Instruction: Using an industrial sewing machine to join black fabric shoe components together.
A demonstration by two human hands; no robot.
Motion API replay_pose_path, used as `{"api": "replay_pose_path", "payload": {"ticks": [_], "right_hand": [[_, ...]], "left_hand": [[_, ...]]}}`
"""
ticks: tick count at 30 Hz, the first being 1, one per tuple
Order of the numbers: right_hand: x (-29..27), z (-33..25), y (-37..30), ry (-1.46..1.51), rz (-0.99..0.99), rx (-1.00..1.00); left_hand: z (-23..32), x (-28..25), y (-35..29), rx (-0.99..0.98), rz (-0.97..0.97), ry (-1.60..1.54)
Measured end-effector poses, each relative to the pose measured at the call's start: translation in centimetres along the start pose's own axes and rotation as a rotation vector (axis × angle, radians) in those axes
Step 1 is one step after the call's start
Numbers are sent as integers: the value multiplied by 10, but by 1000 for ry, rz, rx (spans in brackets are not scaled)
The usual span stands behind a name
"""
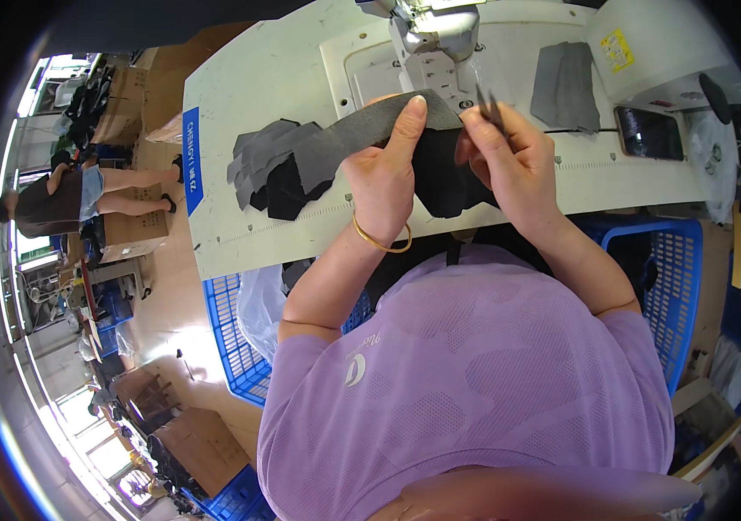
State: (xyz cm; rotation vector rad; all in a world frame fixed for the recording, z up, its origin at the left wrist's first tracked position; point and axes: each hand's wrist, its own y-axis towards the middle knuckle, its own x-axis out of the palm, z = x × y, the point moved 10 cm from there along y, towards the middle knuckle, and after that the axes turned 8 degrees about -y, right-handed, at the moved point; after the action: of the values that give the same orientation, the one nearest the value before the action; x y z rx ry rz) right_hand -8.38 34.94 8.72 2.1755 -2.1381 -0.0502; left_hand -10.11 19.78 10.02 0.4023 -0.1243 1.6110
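Note:
My left hand grips a grey fabric piece, thumb on top near its right end. My right hand is closed beside that end, with dark thread snips in it, points upward. Its thumb and fingertips pinch close to the fabric's edge; whether they hold a thread is too small to tell. Black fabric hangs below the grey piece, between my hands. Left of my left hand, a fanned pile of grey and black fabric pieces lies on the white sewing table.
A sewing machine stands beyond my hands. Grey cut pieces and a phone lie to the right. Blue baskets sit below the table on both sides. Another person stands at the far left near cardboard boxes.

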Motion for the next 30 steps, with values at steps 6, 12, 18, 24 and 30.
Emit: {"api": "replay_pose_path", "payload": {"ticks": [6, 12, 18, 24, 30], "right_hand": [[-3, -4, 3, 1, -14, -47], [-3, -15, 2, -201, 52, -164], [-2, -26, 2, -269, 81, -243], [-1, -29, 8, -269, 111, -256], [1, -23, 28, -187, 124, -182]], "left_hand": [[-3, 0, 2, -12, -3, -21], [-5, 1, 1, -24, -1, -10], [-5, 0, 0, -33, 36, -87], [-6, -1, 8, -59, 67, -151], [3, 1, 32, -74, 51, -122]]}}
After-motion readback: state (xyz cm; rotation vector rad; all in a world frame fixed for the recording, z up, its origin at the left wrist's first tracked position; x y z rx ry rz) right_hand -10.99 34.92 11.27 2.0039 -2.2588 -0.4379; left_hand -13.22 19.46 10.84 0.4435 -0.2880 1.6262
